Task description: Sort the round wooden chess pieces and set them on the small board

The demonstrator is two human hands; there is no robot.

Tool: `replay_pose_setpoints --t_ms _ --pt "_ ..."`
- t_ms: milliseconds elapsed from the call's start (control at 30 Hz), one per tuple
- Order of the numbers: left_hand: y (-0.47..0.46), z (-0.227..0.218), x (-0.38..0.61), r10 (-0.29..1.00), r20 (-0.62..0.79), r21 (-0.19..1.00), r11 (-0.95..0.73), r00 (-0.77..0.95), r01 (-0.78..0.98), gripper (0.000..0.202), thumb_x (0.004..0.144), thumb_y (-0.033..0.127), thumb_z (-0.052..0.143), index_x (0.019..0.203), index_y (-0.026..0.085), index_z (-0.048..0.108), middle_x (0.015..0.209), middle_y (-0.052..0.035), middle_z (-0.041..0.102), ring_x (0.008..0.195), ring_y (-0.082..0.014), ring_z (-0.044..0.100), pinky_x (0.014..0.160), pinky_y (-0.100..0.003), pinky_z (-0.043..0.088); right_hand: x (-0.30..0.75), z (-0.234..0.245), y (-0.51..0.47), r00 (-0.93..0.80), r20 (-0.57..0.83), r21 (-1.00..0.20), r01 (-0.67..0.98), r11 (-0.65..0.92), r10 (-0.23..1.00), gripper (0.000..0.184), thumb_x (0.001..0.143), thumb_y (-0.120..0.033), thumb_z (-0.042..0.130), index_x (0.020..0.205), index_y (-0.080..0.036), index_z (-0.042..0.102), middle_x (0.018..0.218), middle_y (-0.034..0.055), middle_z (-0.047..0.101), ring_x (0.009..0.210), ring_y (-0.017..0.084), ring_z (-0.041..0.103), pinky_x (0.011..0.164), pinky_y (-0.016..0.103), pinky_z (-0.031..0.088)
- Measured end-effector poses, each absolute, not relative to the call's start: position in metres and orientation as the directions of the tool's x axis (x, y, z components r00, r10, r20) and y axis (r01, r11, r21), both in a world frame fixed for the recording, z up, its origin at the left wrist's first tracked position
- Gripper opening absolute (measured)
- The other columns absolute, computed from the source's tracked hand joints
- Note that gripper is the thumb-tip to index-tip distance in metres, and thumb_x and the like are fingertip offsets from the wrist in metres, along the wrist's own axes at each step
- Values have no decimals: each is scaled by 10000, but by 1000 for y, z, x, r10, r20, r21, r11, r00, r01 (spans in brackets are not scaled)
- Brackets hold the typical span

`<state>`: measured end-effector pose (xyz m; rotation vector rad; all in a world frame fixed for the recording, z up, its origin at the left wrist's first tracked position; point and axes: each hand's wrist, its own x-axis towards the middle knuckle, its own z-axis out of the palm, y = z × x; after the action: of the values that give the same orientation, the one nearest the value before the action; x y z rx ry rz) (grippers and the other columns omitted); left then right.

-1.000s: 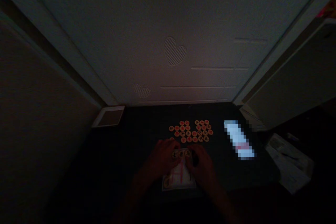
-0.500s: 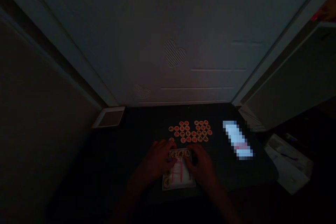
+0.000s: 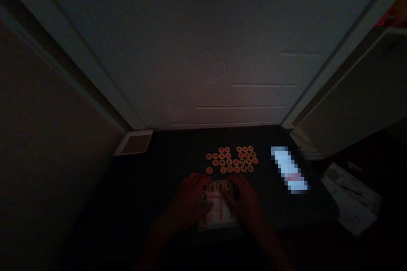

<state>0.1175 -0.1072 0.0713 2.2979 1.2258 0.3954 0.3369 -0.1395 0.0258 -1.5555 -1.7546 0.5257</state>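
Note:
A small shallow xiangqi box (image 3: 219,216) with a whitish bottom and pink lines lies on the dark table top. Black-marked xiangqi pieces (image 3: 220,186) line its far and left sides. My left hand (image 3: 193,194) is curled round the left side, its thumb over the box and partly hiding the pieces there. Around the far right corner bends my right hand (image 3: 244,197), thumb on the row of pieces. Both hands are closed on the box; the dim light blurs their fingertips. Just beyond lie several loose round xiangqi pieces (image 3: 236,162) in rough rows, red and black.
A bright pixelated oblong (image 3: 288,169) lies to the right on the table (image 3: 178,148). At the back left corner is a pale-rimmed flat tray-like thing (image 3: 136,142). A white box (image 3: 356,203) stands lower, beyond the right edge. A pale panel (image 3: 178,51) with embossed hearts rises behind.
My left fingers have drawn back from the far left corner, so more of the pieces there and one loose piece show. My right hand has hardly moved. The view has shifted slightly.

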Motion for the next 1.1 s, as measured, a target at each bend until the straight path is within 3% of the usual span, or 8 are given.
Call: replay_pose_setpoints --t_ms 300,867,1100 --pt "-106 70 117 840 39 567 -464 541 681 402 793 140 615 1171 260 553 1181 -42 622 1131 -280 516 978 -447 403 338 26 -139 -4 268 -727 655 205 963 261 886 -244 666 1147 -246 662 1083 68 682 984 226 671 854 351 566" --pt "-105 69 117 846 61 572 -464 529 677 360 827 194 644 1173 258 563 1182 -51 625 1119 -276 534 971 -438 415 337 24 -139 21 264 -750 634 192 964 249 896 -224 643 1142 -247 668 1042 60 688 946 219 673 836 342 562" --pt "-94 61 144 826 102 522 -518 554 678 296 874 246 653 1159 260 574 1211 -49 640 1151 -279 542 997 -450 390 343 24 -140 25 281 -772 600 211 959 252 896 -230 617 1143 -239 667 1012 55 694 857 199 666 777 318 559"
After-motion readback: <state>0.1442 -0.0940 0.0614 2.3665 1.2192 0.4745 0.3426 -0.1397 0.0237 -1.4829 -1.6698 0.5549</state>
